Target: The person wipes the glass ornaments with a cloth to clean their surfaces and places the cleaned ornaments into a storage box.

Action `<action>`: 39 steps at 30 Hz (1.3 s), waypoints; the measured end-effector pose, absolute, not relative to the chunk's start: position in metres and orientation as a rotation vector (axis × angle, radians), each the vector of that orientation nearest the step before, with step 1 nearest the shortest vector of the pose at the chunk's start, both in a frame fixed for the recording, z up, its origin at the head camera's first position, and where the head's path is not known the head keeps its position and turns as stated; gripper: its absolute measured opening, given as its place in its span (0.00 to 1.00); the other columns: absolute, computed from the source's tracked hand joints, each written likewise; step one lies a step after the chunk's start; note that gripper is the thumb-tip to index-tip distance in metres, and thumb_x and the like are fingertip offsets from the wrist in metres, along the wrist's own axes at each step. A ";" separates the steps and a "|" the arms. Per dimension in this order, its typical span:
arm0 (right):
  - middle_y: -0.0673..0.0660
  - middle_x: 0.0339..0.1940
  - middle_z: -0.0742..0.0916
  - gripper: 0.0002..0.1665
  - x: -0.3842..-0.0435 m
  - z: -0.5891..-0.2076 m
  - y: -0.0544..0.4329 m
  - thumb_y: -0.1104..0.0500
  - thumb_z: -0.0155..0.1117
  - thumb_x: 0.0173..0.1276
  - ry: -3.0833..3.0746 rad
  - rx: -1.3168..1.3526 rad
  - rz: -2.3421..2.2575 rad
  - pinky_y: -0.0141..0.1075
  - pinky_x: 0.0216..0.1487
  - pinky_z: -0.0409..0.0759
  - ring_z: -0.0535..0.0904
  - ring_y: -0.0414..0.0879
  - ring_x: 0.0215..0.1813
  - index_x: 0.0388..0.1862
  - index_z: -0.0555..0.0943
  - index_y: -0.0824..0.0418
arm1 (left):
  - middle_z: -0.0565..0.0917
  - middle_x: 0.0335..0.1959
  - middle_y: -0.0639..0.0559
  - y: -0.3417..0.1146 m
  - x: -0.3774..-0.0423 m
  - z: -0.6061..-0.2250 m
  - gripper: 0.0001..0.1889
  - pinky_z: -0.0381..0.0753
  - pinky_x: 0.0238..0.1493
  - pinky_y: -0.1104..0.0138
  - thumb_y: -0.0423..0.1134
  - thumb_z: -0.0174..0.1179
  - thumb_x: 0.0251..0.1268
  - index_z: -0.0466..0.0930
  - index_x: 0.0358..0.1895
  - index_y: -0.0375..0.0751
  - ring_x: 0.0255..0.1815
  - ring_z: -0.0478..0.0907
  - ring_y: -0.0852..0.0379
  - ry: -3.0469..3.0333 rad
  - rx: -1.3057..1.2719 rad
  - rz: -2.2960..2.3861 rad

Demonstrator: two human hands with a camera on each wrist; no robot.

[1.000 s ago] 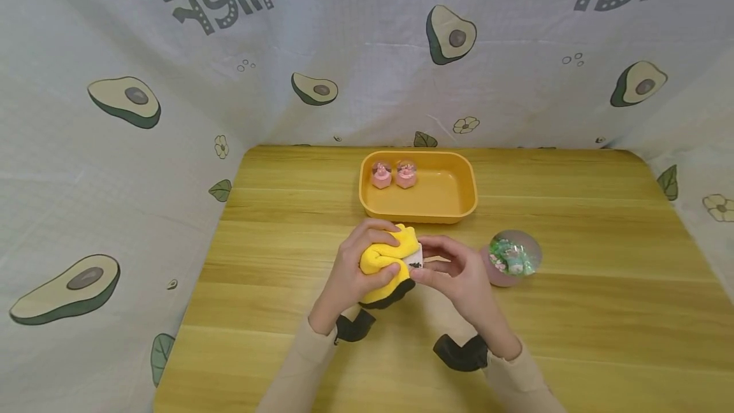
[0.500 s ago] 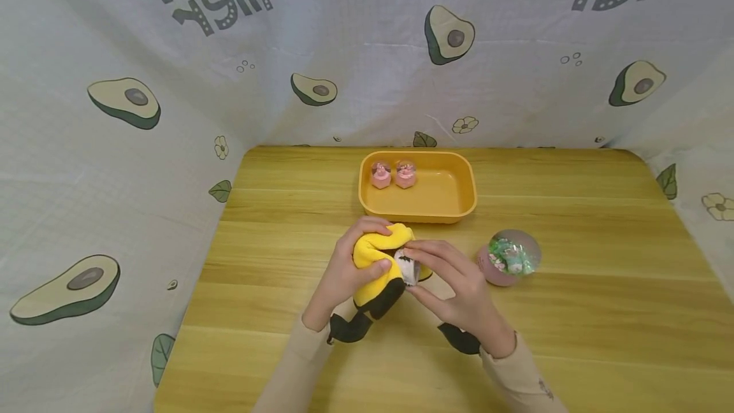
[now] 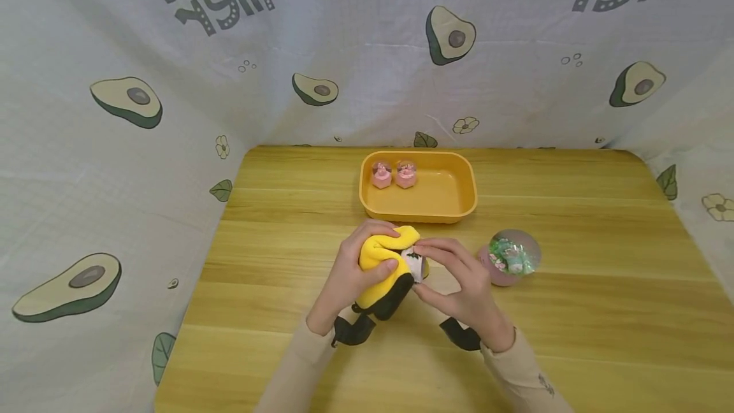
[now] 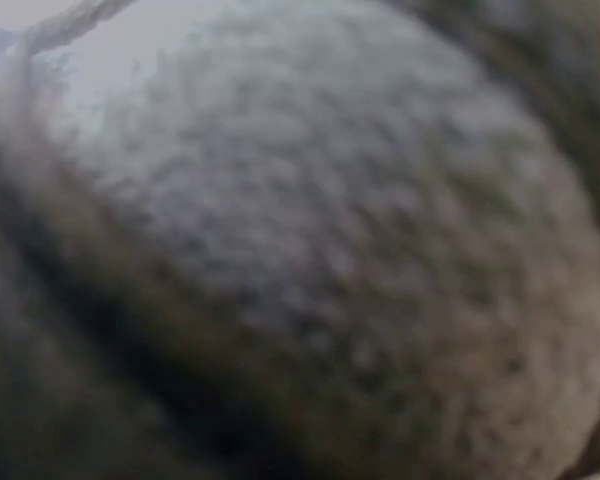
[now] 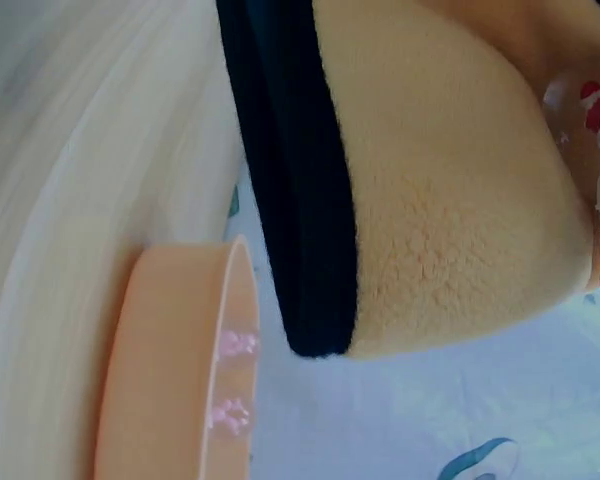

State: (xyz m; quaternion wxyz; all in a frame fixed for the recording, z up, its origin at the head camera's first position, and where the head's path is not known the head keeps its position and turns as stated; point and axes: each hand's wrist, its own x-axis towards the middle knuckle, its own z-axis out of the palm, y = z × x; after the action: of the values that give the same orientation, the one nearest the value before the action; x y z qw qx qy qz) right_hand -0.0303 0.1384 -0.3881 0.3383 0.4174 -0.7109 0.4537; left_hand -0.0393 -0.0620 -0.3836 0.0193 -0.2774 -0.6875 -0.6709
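In the head view my left hand (image 3: 354,273) grips a yellow plush pouch (image 3: 380,248) with black trim above the table. Its thumb presses the folded front. From the pouch's opening shows a small snow globe (image 3: 414,265) with a white base and dark tree print. My right hand (image 3: 466,282) pinches that base between fingertips and thumb. The right wrist view shows the snow globe's clear dome (image 5: 580,100) with a red-and-white figure inside, beside the fuzzy pouch (image 5: 450,200). A blurred fuzzy surface (image 4: 330,220) fills the left wrist view.
Behind the hands stands a yellow tray (image 3: 421,216) with two small pink globes, one (image 3: 381,175) left of the other (image 3: 406,175). To the right of my right hand sits a larger pink-based globe (image 3: 509,259). An avocado-print cloth (image 3: 367,50) hangs behind the wooden table (image 3: 573,324).
My right fingers have spread wider around the white base, and more of the snow globe shows at the pouch's opening. The pouch shifted left, then slightly back right. Tray and pink globes stayed still.
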 end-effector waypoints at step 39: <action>0.57 0.39 0.84 0.15 -0.017 -0.368 0.135 0.69 0.59 0.63 -2.137 0.027 2.555 0.35 0.41 0.81 0.82 0.46 0.40 0.49 0.76 0.74 | 0.69 0.59 0.45 -0.062 -0.042 -0.386 0.40 0.72 0.58 0.64 0.40 0.80 0.38 0.66 0.57 0.43 0.58 0.71 0.50 -2.223 -1.171 -1.354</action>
State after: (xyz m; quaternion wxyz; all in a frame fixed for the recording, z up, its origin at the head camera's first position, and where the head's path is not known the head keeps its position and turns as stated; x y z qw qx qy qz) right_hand -0.0173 0.1347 -0.3677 -0.0948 0.0081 -0.6386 0.7636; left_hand -0.0420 -0.0617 -0.3856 0.1434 -0.4061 -0.7708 -0.4695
